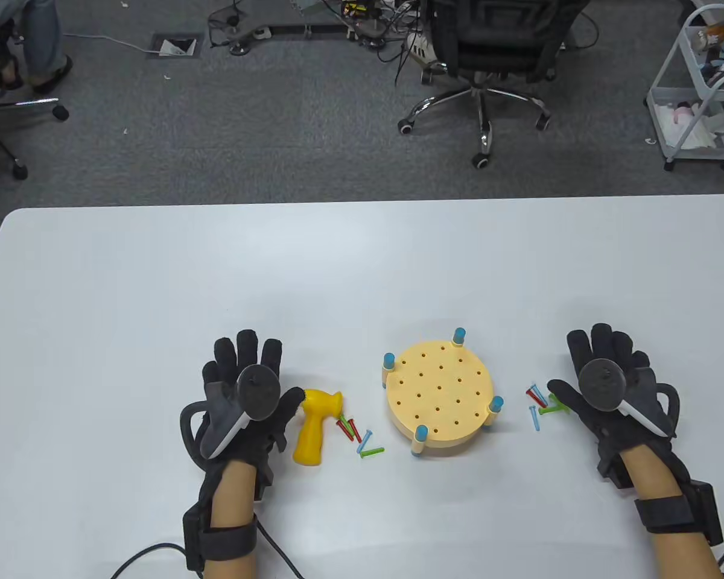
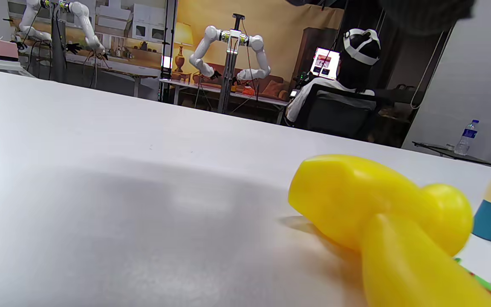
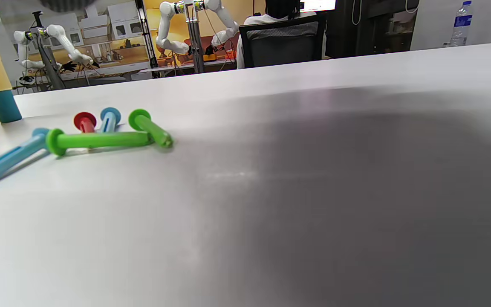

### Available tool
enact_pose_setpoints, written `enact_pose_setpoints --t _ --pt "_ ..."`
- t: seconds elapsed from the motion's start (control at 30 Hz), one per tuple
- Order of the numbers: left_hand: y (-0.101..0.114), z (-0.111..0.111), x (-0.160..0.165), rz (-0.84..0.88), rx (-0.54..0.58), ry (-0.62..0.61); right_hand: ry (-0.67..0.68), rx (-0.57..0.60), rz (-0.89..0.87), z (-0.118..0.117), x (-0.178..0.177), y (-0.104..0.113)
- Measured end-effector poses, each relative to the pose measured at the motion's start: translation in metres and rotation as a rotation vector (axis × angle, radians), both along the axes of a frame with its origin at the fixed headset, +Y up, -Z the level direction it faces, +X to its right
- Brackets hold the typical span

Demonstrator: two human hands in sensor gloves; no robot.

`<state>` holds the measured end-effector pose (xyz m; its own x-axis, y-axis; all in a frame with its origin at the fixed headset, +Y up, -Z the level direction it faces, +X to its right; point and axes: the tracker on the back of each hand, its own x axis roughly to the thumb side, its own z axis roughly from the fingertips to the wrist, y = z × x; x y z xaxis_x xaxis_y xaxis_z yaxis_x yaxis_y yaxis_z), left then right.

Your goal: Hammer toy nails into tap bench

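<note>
Fingers of left hand (image 1: 241, 392) and right hand (image 1: 609, 386) spread flat, grasping nothing. Yellow hammer (image 1: 315, 425) beside left thumb, ready to grab. Tap bench (image 1: 440, 398) between hands; nails (image 1: 546, 404) near right.

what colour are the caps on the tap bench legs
Blue caps on the pale yellow tap bench, clearest in the table view.

The table (image 1: 157, 289) lies bare toward its far edge, while along the near edge the hammer (image 1: 315, 425), two nail clusters (image 1: 357, 435) (image 1: 543, 403) and the tap bench (image 1: 439, 396) crowd the middle.
</note>
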<state>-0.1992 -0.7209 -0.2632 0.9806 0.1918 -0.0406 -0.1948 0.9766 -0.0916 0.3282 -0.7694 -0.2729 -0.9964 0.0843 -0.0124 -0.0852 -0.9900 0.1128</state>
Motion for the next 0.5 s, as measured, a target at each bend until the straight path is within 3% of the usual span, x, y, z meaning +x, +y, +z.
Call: enact_pose_setpoints --t 0.5 --pt "-0.003 0.000 0.003 -0.016 -0.019 -0.019 -0.022 0.017 -0.008 0.003 0.009 0.002"
